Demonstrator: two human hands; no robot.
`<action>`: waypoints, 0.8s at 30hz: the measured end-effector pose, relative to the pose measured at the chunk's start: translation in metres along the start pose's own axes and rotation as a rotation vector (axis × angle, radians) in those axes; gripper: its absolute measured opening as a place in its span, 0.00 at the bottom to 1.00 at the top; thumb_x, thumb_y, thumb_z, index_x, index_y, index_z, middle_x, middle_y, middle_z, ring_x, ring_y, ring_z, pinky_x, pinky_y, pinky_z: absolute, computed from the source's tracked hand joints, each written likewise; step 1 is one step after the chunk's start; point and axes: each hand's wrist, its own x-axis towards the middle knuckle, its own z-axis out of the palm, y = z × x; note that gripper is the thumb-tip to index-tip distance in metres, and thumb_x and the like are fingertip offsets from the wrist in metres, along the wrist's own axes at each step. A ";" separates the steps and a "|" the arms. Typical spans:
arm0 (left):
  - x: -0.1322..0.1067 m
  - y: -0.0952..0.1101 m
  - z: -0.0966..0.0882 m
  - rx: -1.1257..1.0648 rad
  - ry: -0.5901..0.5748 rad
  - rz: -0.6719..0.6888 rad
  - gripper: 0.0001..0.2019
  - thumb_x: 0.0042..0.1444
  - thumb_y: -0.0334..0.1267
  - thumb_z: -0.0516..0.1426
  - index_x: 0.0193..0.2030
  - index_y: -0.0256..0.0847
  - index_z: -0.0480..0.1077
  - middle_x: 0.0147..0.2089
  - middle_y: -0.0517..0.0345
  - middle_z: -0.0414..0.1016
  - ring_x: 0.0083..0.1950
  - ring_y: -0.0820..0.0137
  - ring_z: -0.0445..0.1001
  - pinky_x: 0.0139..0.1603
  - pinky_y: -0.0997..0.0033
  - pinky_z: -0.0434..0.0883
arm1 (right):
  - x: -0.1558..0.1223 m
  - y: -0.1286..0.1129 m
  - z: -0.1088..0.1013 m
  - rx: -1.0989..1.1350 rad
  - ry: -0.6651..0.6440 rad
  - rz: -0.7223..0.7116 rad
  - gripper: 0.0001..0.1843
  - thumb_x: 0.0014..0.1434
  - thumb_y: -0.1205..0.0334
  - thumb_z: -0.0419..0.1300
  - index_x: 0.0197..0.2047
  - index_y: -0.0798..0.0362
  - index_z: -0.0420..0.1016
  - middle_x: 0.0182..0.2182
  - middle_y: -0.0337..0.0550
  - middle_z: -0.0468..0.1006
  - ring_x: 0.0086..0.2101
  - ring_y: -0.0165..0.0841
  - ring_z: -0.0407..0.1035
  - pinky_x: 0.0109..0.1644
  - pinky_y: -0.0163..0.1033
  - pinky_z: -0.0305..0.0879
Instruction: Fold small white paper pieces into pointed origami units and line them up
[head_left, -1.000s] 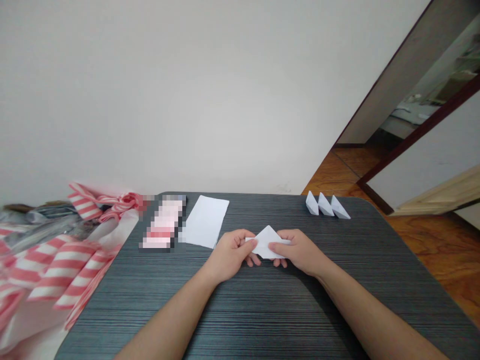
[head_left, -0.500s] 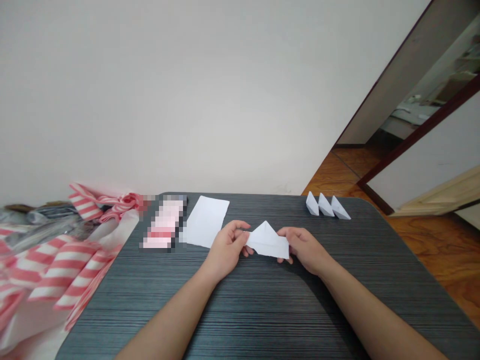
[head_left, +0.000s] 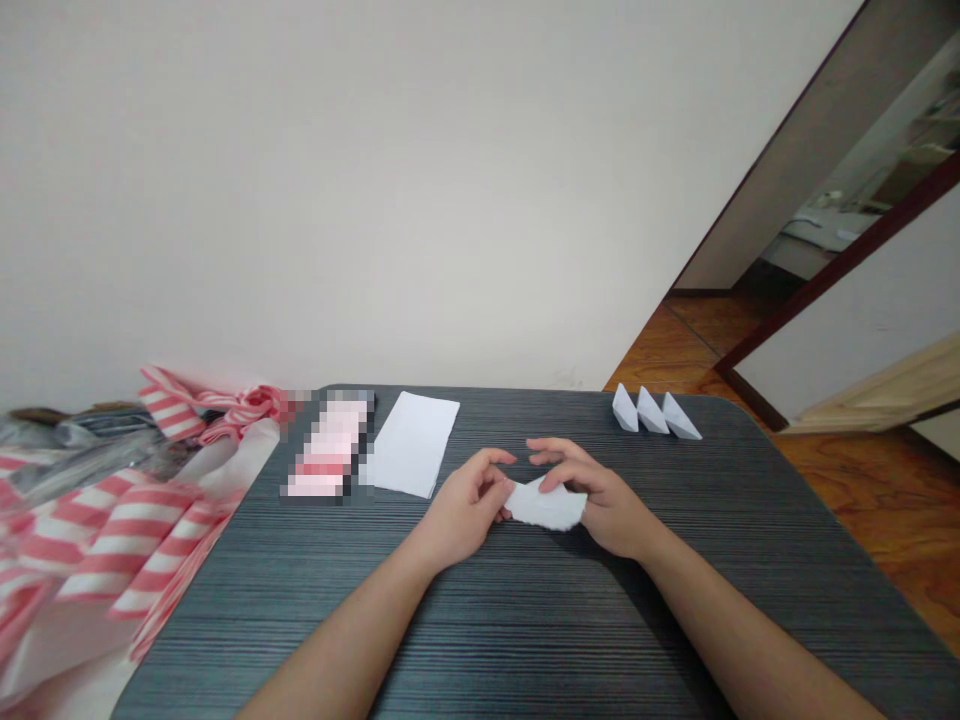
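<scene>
A small folded sheet of white paper (head_left: 546,508) is held between my two hands, just above the dark table. My left hand (head_left: 469,505) pinches its left end between thumb and fingers. At the other end, my right hand (head_left: 600,498) grips the paper, with fingers lying over its top and the thumb hidden. The paper's lower edge looks ragged, and its upper part is partly covered by the right fingers.
White paper sheets (head_left: 415,445) lie on the dark wood-grain table (head_left: 480,630), beside a pixelated pinkish object (head_left: 326,445). Three folded paper pieces (head_left: 651,411) stand in a row at the back right. Red-and-white striped cloth (head_left: 127,530) is heaped at the left.
The folded paper has tilted and dropped slightly toward me, so its pointed peak no longer shows. My right fingers have moved over its top. The left hand keeps hold of its end.
</scene>
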 end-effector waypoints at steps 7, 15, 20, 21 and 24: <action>0.000 0.003 -0.003 -0.016 -0.039 0.020 0.15 0.59 0.45 0.48 0.40 0.36 0.69 0.32 0.55 0.72 0.30 0.71 0.70 0.31 0.73 0.67 | 0.001 -0.002 0.000 -0.096 -0.042 0.176 0.08 0.60 0.64 0.52 0.38 0.53 0.72 0.34 0.42 0.74 0.35 0.33 0.68 0.41 0.38 0.63; -0.001 0.003 -0.003 -0.034 -0.059 -0.007 0.11 0.54 0.43 0.55 0.34 0.36 0.69 0.26 0.60 0.69 0.27 0.74 0.67 0.28 0.77 0.63 | -0.002 0.006 0.005 -0.041 -0.063 0.312 0.17 0.55 0.63 0.58 0.49 0.49 0.68 0.33 0.40 0.74 0.27 0.29 0.66 0.28 0.32 0.60; 0.002 0.000 -0.002 -0.134 0.017 -0.028 0.09 0.54 0.41 0.55 0.35 0.37 0.65 0.25 0.59 0.72 0.27 0.73 0.70 0.30 0.75 0.66 | -0.001 0.009 0.008 0.152 0.027 0.331 0.14 0.58 0.59 0.57 0.47 0.51 0.63 0.31 0.40 0.73 0.27 0.29 0.65 0.29 0.32 0.60; 0.003 -0.001 -0.002 -0.150 0.025 -0.025 0.09 0.55 0.41 0.55 0.35 0.37 0.64 0.26 0.58 0.72 0.27 0.73 0.71 0.30 0.74 0.66 | -0.001 0.010 0.007 0.138 0.030 0.335 0.11 0.58 0.58 0.56 0.44 0.52 0.65 0.29 0.39 0.73 0.26 0.29 0.64 0.28 0.32 0.59; 0.003 -0.003 -0.003 -0.176 0.021 -0.040 0.09 0.54 0.40 0.56 0.36 0.37 0.62 0.26 0.59 0.72 0.28 0.72 0.71 0.30 0.75 0.66 | -0.001 0.012 0.004 -0.015 0.049 0.346 0.10 0.59 0.56 0.55 0.35 0.54 0.70 0.24 0.37 0.70 0.24 0.28 0.61 0.27 0.32 0.57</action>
